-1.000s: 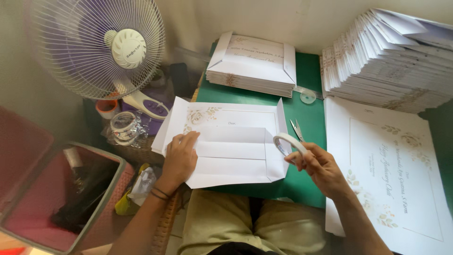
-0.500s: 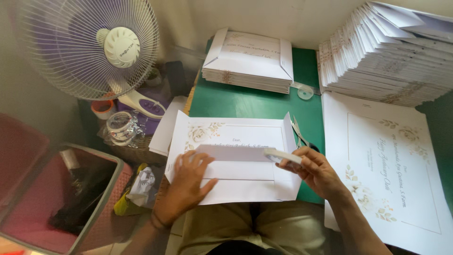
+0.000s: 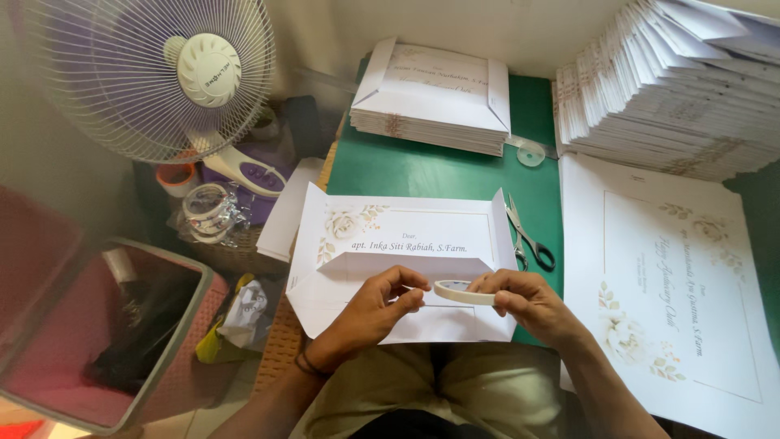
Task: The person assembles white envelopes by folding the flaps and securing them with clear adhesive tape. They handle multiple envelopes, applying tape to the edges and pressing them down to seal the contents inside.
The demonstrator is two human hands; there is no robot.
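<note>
One tape roll point(image 3: 460, 291) pinched between right hand point(image 3: 526, 302) and left hand point(image 3: 370, 313), over one folded envelope point(image 3: 398, 264). One pair of scissors point(image 3: 528, 238) at three o'clock; bare green table point(image 3: 422, 172) at twelve.

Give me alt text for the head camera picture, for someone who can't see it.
Two bare hands, left hand and right hand, hold a small white tape roll over a white floral paper envelope lying unfolded on a green table. Metal scissors, stacked envelopes and a white fan surround it.
</note>
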